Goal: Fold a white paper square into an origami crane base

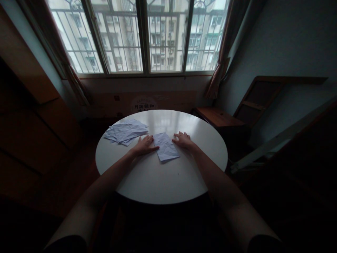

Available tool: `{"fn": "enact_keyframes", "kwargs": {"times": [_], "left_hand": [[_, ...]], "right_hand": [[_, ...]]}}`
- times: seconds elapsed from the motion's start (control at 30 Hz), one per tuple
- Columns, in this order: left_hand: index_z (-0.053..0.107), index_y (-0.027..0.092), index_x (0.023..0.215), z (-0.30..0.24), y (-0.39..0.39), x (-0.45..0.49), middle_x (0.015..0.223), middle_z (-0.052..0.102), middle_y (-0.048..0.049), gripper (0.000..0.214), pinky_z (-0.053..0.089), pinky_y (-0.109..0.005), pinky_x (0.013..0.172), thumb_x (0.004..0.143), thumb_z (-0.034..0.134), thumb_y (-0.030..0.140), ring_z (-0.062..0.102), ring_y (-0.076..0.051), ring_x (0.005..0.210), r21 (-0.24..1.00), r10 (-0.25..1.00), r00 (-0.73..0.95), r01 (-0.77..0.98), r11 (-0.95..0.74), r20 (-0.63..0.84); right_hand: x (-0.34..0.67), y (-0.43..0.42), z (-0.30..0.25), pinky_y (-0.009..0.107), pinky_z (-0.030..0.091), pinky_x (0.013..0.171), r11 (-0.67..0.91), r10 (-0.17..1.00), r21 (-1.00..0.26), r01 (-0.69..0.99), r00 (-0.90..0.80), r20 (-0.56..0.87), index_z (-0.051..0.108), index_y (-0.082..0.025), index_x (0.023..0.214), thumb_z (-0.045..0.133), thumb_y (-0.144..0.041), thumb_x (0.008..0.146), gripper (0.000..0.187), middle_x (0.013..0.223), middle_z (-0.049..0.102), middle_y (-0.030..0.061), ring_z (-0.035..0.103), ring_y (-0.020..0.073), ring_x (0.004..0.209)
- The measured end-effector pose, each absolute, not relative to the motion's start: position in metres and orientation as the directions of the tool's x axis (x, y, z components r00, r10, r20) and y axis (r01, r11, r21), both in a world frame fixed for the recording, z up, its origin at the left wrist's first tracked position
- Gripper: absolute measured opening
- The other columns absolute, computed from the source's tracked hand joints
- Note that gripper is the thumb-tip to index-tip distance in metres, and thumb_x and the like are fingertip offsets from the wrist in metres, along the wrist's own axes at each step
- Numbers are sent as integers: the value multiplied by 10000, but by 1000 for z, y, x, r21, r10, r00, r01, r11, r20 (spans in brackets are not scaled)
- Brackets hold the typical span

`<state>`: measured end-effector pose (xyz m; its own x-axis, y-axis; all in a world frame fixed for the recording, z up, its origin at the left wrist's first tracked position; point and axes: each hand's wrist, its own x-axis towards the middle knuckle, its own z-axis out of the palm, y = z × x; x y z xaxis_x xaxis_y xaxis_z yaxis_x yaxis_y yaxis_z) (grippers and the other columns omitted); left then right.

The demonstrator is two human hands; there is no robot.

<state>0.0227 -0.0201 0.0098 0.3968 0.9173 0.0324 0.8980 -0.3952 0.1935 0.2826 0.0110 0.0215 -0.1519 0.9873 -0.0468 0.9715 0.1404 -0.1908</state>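
A creased white sheet of paper (165, 147) lies near the middle of a round white table (163, 179). My left hand (145, 145) rests flat on the table with fingers stretched out, its fingertips on the sheet's left edge. On the other side, my right hand (182, 140) lies palm down with fingers spread, touching the paper's upper right edge. Neither hand grips anything.
A loose pile of several creased white papers (126, 131) sits at the table's left rear. A barred window (142, 35) fills the far wall. A low wooden stand (218, 117) and a leaning frame (263, 98) are to the right, dark wooden furniture (31, 123) to the left.
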Motion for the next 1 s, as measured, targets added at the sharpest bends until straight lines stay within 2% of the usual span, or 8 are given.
{"fn": "enact_keyframes", "kwargs": {"times": [0.3, 0.53, 0.73, 0.87, 1.0], "left_hand": [[433, 218, 1338, 9, -19, 21, 1531, 314, -152, 679, 112, -638, 1120, 860, 377, 697, 240, -343, 1425, 194, 918, 396, 898, -395, 32], [486, 243, 1304, 11, -20, 18, 1496, 362, -128, 692, 69, -661, 1117, 808, 456, 724, 183, -371, 1435, 238, 915, 400, 885, -401, 56], [579, 235, 1162, 10, -20, 16, 1277, 513, -98, 563, 94, -628, 1129, 806, 531, 669, 455, -319, 1256, 296, 895, 425, 845, -447, 139], [589, 247, 1146, 9, -21, 15, 1222, 533, -71, 498, 133, -583, 1140, 822, 551, 624, 521, -276, 1162, 305, 882, 439, 827, -472, 175], [632, 238, 1098, 11, -21, 16, 1139, 568, -67, 430, 302, -490, 1086, 856, 529, 579, 563, -255, 1084, 285, 866, 445, 820, -497, 229]], "right_hand": [[285, 14, 16, 510, 245, 1089, 157, 986, -201, 967, -166, -33, 474, -292, 1383, 441, -560, 892, 561, 1523, 332, 112, 284, 376, 1385], [284, 14, 16, 515, 248, 1088, 152, 987, -197, 969, -161, -31, 469, -293, 1386, 431, -556, 896, 558, 1530, 323, 108, 279, 379, 1389], [283, 13, 16, 511, 246, 1092, 145, 988, -193, 971, -152, -21, 480, -296, 1377, 420, -547, 906, 538, 1527, 331, 104, 285, 368, 1388], [283, 11, 18, 509, 248, 1091, 146, 988, -185, 972, -153, -23, 469, -298, 1387, 418, -545, 909, 540, 1527, 332, 101, 288, 362, 1388], [283, 11, 19, 512, 253, 1087, 136, 989, -178, 974, -144, -30, 479, -300, 1378, 423, -550, 903, 539, 1527, 332, 103, 290, 370, 1385]]}}
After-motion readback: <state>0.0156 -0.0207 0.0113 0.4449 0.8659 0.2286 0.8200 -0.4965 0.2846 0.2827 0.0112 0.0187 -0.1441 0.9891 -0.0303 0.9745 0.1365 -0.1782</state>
